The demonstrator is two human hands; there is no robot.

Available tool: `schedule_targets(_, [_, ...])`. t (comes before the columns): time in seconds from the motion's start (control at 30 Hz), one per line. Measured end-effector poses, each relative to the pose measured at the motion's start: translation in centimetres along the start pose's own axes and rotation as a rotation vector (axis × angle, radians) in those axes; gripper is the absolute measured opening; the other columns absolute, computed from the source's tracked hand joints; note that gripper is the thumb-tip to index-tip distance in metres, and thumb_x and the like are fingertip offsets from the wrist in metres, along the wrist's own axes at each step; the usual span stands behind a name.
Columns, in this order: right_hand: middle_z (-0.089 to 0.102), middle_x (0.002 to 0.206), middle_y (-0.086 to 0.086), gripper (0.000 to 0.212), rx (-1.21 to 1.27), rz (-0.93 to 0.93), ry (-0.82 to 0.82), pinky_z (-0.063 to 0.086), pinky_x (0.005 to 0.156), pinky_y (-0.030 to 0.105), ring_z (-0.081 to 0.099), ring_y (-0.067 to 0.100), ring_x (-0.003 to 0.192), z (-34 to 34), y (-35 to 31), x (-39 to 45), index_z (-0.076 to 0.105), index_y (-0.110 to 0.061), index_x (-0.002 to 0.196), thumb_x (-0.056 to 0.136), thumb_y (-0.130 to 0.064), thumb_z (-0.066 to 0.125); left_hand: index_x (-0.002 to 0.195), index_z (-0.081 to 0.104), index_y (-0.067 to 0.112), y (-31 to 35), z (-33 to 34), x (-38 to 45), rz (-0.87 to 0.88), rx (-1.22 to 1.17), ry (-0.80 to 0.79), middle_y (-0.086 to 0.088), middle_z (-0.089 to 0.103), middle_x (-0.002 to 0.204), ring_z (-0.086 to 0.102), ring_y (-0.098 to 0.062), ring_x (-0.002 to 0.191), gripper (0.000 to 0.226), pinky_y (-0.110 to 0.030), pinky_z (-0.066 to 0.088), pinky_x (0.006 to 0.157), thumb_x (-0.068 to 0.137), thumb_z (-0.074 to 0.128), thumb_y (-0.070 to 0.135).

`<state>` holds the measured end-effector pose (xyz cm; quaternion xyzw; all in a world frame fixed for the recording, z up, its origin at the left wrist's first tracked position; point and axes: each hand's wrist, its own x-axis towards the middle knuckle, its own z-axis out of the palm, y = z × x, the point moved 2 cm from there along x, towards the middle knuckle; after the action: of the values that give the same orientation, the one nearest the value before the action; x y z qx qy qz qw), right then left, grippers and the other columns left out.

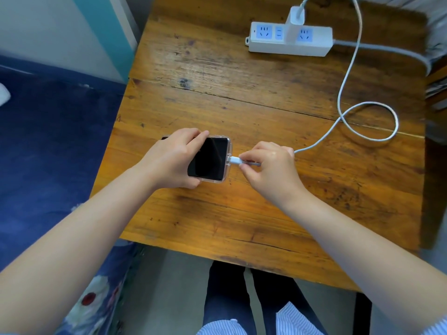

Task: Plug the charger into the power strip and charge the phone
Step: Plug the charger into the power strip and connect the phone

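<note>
**Connector at the phone's port: where the last step could fail**

The white block-shaped charger (pixel 295 16) already sits in the white rectangular power strip with pale blue sockets (pixel 290 39), at the far side of the worn, amber-varnished wooden worktop (pixel 242 213). Its white cable (pixel 348 68) runs down the right side, makes one loose loop, and ends in the right hand (pixel 268 169).

The left hand (pixel 169 160) is clamped around the black-screened phone in a clear plastic case (pixel 210 159), near the middle of the worktop, towards the near-left edge. The right hand's fingertips are pinched together on the white cable connector (pixel 234 160), whose tip meets the phone's end. Whether it is fully seated cannot be told; the screen is dark.

Likely risks, judging from this:

- A slightly tilted push could jam the connector against the case's cut-out or the port rim, leaving it half in and not charging.
- The pinch sits well back on the connector body, so force may bend the joint rather than drive it straight.
- If the left hand's grip slackens, the phone could slide left across the smooth wood, and the push would go nowhere.
- The loop in the cable gives slack now, but a snagged sleeve or a tug could pull the charger loose from the strip.
</note>
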<state>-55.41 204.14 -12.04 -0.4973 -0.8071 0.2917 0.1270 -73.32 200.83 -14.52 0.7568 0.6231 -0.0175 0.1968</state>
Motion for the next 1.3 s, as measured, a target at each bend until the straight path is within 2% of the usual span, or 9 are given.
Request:
schedule_targets(0.17, [0.067, 0.086, 0.015, 0.011, -0.025, -0.024, -0.031, 0.032, 0.08, 0.039, 0.057, 0.032, 0.089, -0.2, -0.1, -0.3, 0.07, -0.006, 0.088, 0.081, -0.009, 0.062, 0.138, 0.026, 0.004, 0.4, 0.1, -0.4, -0.002, -0.012, 0.022, -0.018, 0.044, 0.135, 0.039, -0.03, 0.126, 0.093, -0.043, 0.053, 0.079, 0.064, 0.077, 0.025])
schedule_targets(0.33, [0.066, 0.084, 0.016, 0.012, -0.072, -0.072, -0.04, 0.028, 0.072, 0.032, 0.057, 0.032, 0.087, -0.4, -0.2, -0.7, 0.07, -0.006, 0.088, 0.081, -0.008, 0.061, 0.137, 0.029, 0.001, 0.8, 0.2, -1.0, 0.013, -0.029, 0.045, -0.021, 0.047, 0.132, 0.042, -0.033, 0.123, 0.092, -0.043, 0.054, 0.075, 0.062, 0.079, 0.023])
schedule_targets(0.53, [0.067, 0.081, 0.018, 0.013, -0.072, -0.088, -0.063, 0.046, 0.073, 0.042, 0.058, 0.034, 0.083, -0.8, -0.5, -1.2, 0.069, -0.003, 0.089, 0.079, -0.005, 0.061, 0.135, 0.033, 0.0, 1.7, 0.4, -1.3, 0.026, -0.01, 0.041, -0.022, 0.049, 0.13, 0.045, -0.035, 0.121, 0.091, -0.043, 0.055, 0.074, 0.06, 0.08, 0.023])
schedule_targets(1.0, [0.066, 0.068, 0.024, 0.007, -0.078, -0.182, -0.059, 0.049, 0.065, 0.043, 0.061, 0.039, 0.069, -0.3, -0.3, -2.0, 0.069, 0.005, 0.077, 0.07, 0.005, 0.068, 0.14, 0.021, 0.006, 2.3, 0.9, -1.1, 0.013, 0.086, -0.011, -0.013, 0.041, 0.139, 0.035, -0.026, 0.129, 0.094, -0.037, 0.051, 0.086, 0.067, 0.074, 0.032])
schedule_targets(1.2, [0.066, 0.067, 0.024, 0.008, -0.085, -0.234, -0.107, 0.051, 0.066, 0.043, 0.062, 0.039, 0.067, -0.2, -0.1, -2.1, 0.069, 0.006, 0.075, 0.067, 0.007, 0.07, 0.135, 0.034, 0.0, 2.7, 1.0, -1.8, 0.018, 0.048, -0.005, -0.019, 0.052, 0.128, 0.046, -0.032, 0.122, 0.092, -0.041, 0.055, 0.073, 0.059, 0.079, 0.026])
schedule_targets(1.3, [0.067, 0.068, 0.024, 0.009, -0.054, -0.226, -0.109, 0.051, 0.067, 0.044, 0.062, 0.039, 0.069, 0.1, 0.3, -2.0, 0.069, 0.006, 0.077, 0.068, 0.007, 0.069, 0.133, 0.036, -0.001, 2.7, 1.1, -1.9, 0.013, 0.041, -0.016, -0.02, 0.054, 0.127, 0.047, -0.034, 0.12, 0.091, -0.044, 0.056, 0.072, 0.058, 0.08, 0.025])
